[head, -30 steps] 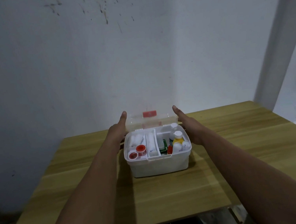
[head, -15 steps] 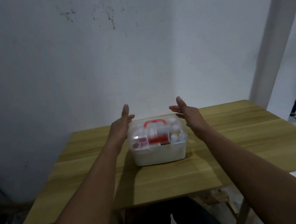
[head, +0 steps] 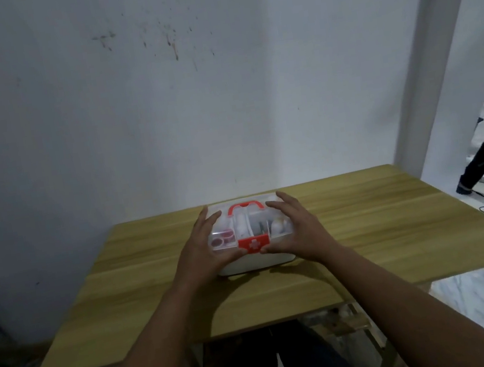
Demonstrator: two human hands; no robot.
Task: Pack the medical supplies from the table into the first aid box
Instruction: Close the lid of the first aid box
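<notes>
One first aid box [head: 255,263] – lid down – under two hands: left hand [head: 204,245], right hand [head: 299,228]

rectangular light-wood grain table [head: 366,227] set against white wall; only item directly on it: white plastic first aid box with clear lid, red handle and red latch [head: 254,263], sitting mid-table toward far edge

Both arms reach forward, left hand [head: 201,246] and right hand [head: 299,226] spread, thumbs inward.
</notes>
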